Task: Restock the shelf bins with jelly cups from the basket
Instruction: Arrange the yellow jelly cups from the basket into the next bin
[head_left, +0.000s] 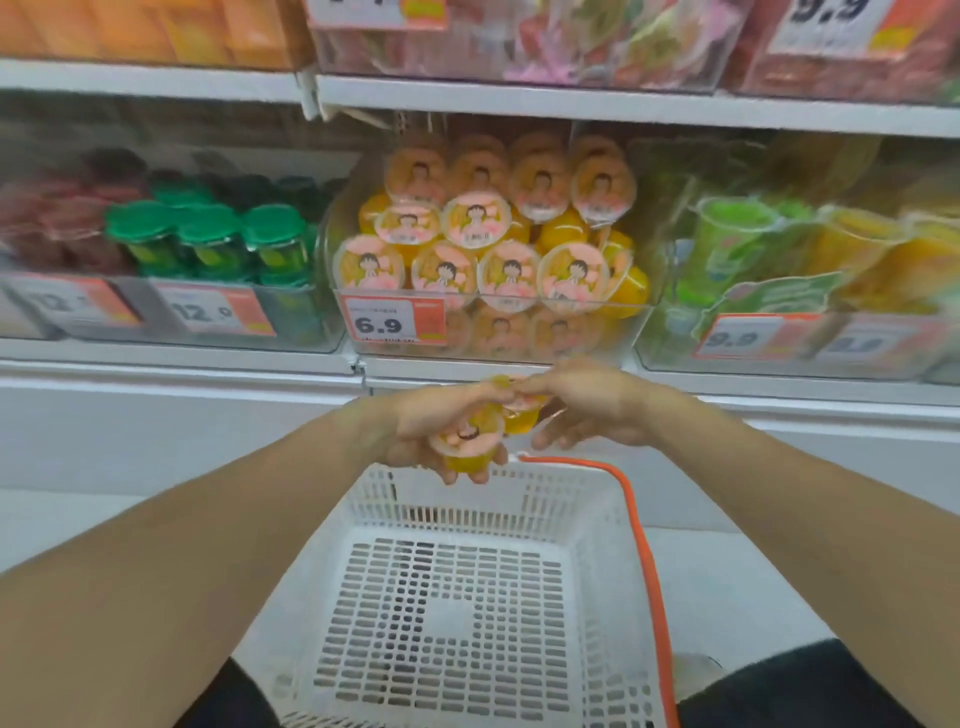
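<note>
My left hand (441, 415) grips a yellow jelly cup (467, 447) with a pink cartoon lid, above the far rim of the white basket (587, 519). My right hand (587, 400) meets it from the right, fingertips pinching a second yellow jelly cup (522, 413) between the two hands. The basket below shows no cups inside. Straight ahead, the clear shelf bin (631, 325) with the 6.9 price tag (392, 320) is stacked with several matching jelly cups (498, 244).
Bins of green-lidded jars (208, 239) stand to the left, green and yellow cup packs (810, 260) to the right. A white shelf ledge (208, 364) runs under the bins. The basket's orange handle (644, 561) hangs down its right side.
</note>
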